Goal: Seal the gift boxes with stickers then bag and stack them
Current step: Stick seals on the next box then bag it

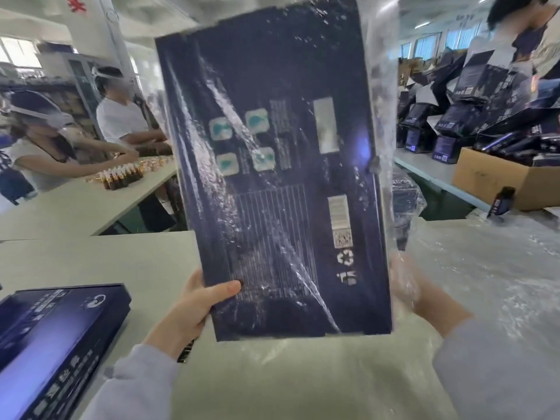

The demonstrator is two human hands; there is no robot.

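Dark-blue card is pinched at the lower left corner of the box [272, 177] by the left hand [197, 301]. The thumb is laid across the printed face and the fingers are tucked behind, out of sight, so this hand is clamped on the box. The right hand [415, 292] is set against the lower right edge, veiled by wrinkled film and blurred. Whether its fingers are closed round the box or the film cannot be told.

The box is held upright in the air above the table [91, 262], its printed back toward the camera. A clear plastic bag [380, 86] is drawn over it from the top. Film is seen across the face and standing loose along the right side, while the bottom edge looks uncovered.

Bagging is judged to be the step in hand, and nearly done. Next, the bag would need to be pulled past the bottom edge and closed, and the box laid on a stack.

A heap of loose bags [485, 283] is spread on the table to the right, and a second box [54, 334] is lying at lower left.
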